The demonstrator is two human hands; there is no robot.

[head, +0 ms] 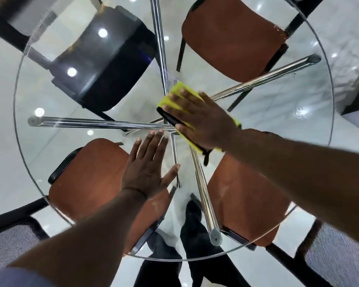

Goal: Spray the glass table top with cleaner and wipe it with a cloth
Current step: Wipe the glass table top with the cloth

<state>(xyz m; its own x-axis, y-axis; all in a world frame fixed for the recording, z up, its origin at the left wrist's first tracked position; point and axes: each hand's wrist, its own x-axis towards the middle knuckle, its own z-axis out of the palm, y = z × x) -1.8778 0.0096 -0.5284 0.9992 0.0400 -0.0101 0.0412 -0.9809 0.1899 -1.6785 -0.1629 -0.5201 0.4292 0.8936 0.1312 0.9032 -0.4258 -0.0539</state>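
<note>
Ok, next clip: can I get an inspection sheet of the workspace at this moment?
Surface: round glass table top, transparent, with bright light spots reflected in it; chrome legs cross beneath it.
Job's things: yellow cloth with a black edge, lying on the glass near the centre; no spray bottle in view.
Clutter: nothing seen.
Grippers: right hand presses flat on the cloth, fingers straight; left hand rests flat on the bare glass, holding nothing.
Cables: nothing seen.
Surroundings: three orange-seated chairs and one black-seated chair, their seats seen through the glass; glossy pale floor.
</note>
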